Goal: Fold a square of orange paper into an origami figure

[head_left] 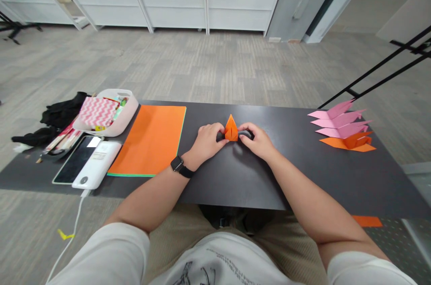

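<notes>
Between my two hands, over the middle of the dark table, stands a small folded orange paper [231, 129] with its pointed tip upward. Its left edge is pinched between the thumb and fingers of my left hand [211, 140], above a black watch on the wrist. My right hand [256, 140] is curled with thumb and fingertips at the right edge of the same piece. A small shadow falls on the table below it. The fingertips partly cover its lower sides.
A stack of orange sheets [151, 139] lies left of my hands. Beyond it are a white basket [130, 114], a tablet [72, 164], a corded white power bank [97, 164] and black cloth [63, 112]. At right, pink folded papers [343, 122] and an orange one [350, 142] line up.
</notes>
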